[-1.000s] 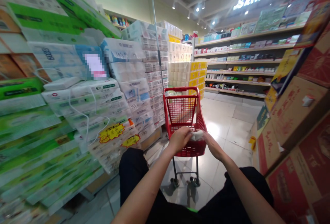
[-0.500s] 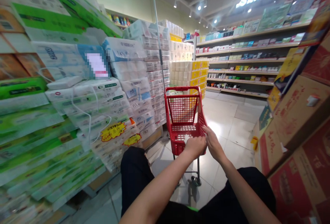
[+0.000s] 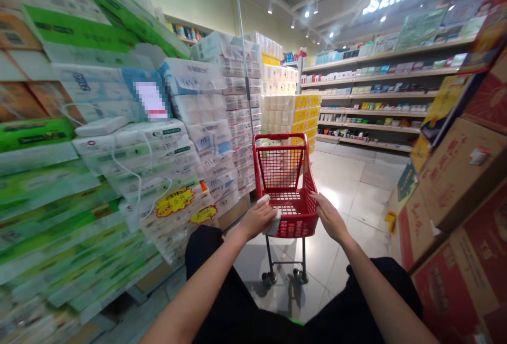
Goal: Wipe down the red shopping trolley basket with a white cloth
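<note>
A small red shopping cart (image 3: 298,224) with a mesh basket stands in front of me, between my knees. My left hand (image 3: 258,220) is at the front left corner of its basket, fingers closed around a white cloth (image 3: 274,224). Part of the cloth hangs down over the basket's outside, and another bit pokes out above the fingers. On the opposite side, my right hand (image 3: 329,218) lies along the right wall with its fingers stretched out, touching near the rim. A thin grey pole (image 3: 244,69) rises at the cart's left.
Stacked packs of tissue paper (image 3: 206,143) line the left side, with a white cable (image 3: 138,185) hanging over them. Cardboard boxes (image 3: 455,175) are piled on the right. Shelves (image 3: 368,95) with small goods stand at the back. Pale tiled floor (image 3: 344,175) runs between.
My left hand has moved left with the cloth, from the front right corner of the basket to the front left. My right hand has stayed nearly in place.
</note>
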Available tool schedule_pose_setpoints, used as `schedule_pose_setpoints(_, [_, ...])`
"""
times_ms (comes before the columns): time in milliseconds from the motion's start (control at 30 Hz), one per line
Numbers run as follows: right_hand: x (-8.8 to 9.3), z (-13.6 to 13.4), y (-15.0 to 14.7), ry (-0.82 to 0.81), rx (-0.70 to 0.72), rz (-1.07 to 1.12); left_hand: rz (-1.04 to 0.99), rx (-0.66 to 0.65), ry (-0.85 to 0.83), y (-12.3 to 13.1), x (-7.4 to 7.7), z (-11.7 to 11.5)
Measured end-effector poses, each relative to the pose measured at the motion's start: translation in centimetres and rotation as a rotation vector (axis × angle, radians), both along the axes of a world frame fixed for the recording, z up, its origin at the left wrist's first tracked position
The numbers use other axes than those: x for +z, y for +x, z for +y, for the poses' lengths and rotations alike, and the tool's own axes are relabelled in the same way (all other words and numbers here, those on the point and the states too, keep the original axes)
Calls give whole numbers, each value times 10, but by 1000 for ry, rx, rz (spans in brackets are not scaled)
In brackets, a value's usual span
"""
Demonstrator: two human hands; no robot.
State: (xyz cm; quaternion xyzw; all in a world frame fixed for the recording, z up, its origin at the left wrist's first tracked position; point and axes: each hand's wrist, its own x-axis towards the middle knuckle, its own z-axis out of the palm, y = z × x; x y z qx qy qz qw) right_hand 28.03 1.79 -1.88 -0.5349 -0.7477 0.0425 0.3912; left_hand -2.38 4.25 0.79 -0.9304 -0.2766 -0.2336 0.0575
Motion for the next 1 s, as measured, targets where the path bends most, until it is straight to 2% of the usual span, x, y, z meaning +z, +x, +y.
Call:
schedule_pose_setpoints(67, [0, 3, 1, 11, -22, -70, -14, 36, 12, 2, -5, 3])
schedule_pose_setpoints(233, [4, -3, -8, 80, -129, -213, -44, 148, 67, 24, -21, 0])
schedule_pose_setpoints(400, [14, -17, -54, 76, -34, -347, -69, 157, 72, 39, -21, -11])
schedule_pose_setpoints(500, [14, -25, -83, 49, -55, -390, -70, 180, 95, 53, -24, -19])
schedule_pose_setpoints(600, [10, -33, -87, 91, -87, -369, -58, 192, 131, 66, -31, -26])
schedule_pose_setpoints(667, [6, -38, -79, 132, -75, -348, -33, 146, 152, 68, -34, -27])
schedule_pose_setpoints(767, [1, -45, -64, 187, -57, -318, 35, -22, 164, 60, -30, -23])
schedule_pose_setpoints(900, [-3, -52, -53, 231, -22, -279, 111, -241, 133, 34, -10, -3])
schedule_pose_setpoints(1000, [-6, -51, -49, 253, -27, -276, 101, -241, 84, 20, 6, 16])
